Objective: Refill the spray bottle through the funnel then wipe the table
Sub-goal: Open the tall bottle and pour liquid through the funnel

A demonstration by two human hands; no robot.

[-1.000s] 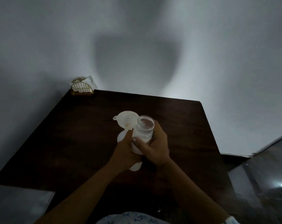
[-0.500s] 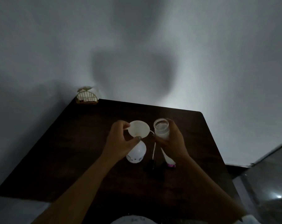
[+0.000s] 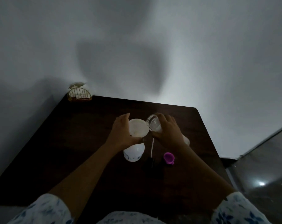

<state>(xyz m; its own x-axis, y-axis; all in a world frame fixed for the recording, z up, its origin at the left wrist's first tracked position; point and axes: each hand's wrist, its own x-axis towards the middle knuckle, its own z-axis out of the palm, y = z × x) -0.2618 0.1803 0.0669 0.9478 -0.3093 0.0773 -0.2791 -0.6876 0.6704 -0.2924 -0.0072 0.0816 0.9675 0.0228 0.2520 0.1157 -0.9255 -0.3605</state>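
Half done at best: L hand (image 3: 121, 131) clasps funnel (image 3: 138, 127) seated on spray bottle (image 3: 133, 152), mid surface (image 3: 88, 143). R hand (image 3: 167, 131) grips jar (image 3: 154, 122), tipped at funnel's 3 o'clock, prob. pouring. Sprayer head (image 3: 150, 160) lies off at bottle's 4 o'clock. Recap + wipe not yet done.

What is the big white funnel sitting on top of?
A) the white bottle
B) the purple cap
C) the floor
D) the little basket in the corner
A: the funnel sits in the top of the white bottle, with the left hand holding it there, while the right hand tips the clear jar toward it.
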